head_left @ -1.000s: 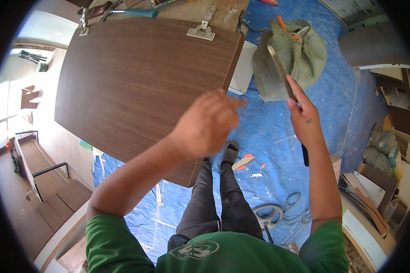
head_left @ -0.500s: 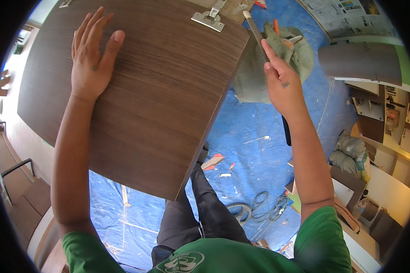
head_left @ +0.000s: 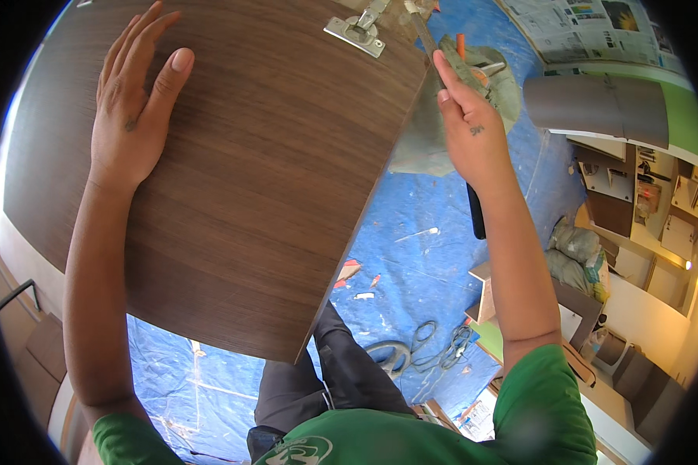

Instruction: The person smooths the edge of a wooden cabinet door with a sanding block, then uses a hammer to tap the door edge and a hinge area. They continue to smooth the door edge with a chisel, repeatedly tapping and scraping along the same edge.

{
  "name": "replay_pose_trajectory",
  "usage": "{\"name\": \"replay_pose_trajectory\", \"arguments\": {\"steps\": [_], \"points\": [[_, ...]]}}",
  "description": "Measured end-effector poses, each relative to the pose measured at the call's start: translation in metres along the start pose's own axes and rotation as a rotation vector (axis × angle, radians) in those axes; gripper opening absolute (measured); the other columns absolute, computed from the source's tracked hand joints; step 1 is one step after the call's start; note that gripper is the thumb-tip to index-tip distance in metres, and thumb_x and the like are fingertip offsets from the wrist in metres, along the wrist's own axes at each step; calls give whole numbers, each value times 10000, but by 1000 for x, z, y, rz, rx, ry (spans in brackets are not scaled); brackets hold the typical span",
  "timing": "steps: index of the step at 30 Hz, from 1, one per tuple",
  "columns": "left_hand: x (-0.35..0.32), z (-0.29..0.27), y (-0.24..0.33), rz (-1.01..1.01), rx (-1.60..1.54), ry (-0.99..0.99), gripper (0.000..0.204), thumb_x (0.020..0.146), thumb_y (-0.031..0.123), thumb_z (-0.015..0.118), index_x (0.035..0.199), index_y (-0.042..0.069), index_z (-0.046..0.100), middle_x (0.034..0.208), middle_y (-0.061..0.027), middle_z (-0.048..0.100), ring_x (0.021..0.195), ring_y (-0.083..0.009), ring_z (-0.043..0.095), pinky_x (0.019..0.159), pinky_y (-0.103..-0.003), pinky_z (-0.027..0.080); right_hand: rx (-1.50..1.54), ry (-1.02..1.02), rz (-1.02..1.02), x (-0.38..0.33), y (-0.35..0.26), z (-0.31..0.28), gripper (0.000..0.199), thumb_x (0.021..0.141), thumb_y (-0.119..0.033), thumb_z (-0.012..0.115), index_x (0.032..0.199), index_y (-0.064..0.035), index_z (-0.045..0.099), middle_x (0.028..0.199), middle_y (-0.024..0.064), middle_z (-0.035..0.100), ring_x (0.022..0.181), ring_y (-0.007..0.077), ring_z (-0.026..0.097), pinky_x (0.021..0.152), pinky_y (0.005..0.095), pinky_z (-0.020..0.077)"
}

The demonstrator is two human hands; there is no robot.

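Observation:
A large dark-brown wood-grain panel (head_left: 256,209) fills the upper left and middle of the view, its right edge slanting down toward my legs. My left hand (head_left: 136,112) rests on its face near the far left, fingers stretched out and holding nothing. Beyond the right edge, my right hand (head_left: 473,132) is closed around a long, narrow file (head_left: 426,37). The file's pale tip reaches up to the panel's far right corner, and its black handle (head_left: 475,213) shows under my wrist. A metal cabinet hinge (head_left: 355,35) is fixed on the panel near that corner.
Blue sheeting (head_left: 411,271) covers the floor, with scraps and a coiled cable (head_left: 450,349) on it. A grey-green cloth bag (head_left: 426,132) with tools lies past the panel's edge. At right are a dark curved board (head_left: 597,108), stuffed sacks (head_left: 574,248) and shelving (head_left: 667,209).
The panel looks larger, its lower edge lower and its left side farther left. Both hands appear slightly left of before, partly from the view shifting. The file stays in my right hand.

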State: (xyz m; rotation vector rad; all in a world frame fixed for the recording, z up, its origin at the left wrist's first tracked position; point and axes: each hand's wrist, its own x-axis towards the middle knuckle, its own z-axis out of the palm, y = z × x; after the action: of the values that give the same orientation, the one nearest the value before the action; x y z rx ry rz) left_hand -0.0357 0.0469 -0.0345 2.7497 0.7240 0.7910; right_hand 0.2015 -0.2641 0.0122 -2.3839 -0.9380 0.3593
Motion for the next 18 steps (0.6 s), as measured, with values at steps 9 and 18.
{"name": "replay_pose_trajectory", "arguments": {"steps": [9, 18], "points": [[-1, -3, 6, 18, -5, -12, 628, 1050, 605, 435, 1511, 189, 525, 1618, -63, 445, 1554, -286, 304, 1267, -508, 272, -28, 7, -35, -39, 9, 4, 540, 1053, -92, 536, 1562, -267, 487, 845, 130, 567, 761, 239, 582, 768, 346, 498], [-1, -3, 5, -2, 11, -14, 701, 1012, 680, 454, 1500, 182, 534, 1609, -81, 459, 1546, -289, 324, 1262, -513, 274, -27, 13, -29, -40, 11, 10, 527, 1052, -103, 545, 1553, -262, 500, 841, 130, 570, 746, 238, 585, 760, 343, 500]]}}
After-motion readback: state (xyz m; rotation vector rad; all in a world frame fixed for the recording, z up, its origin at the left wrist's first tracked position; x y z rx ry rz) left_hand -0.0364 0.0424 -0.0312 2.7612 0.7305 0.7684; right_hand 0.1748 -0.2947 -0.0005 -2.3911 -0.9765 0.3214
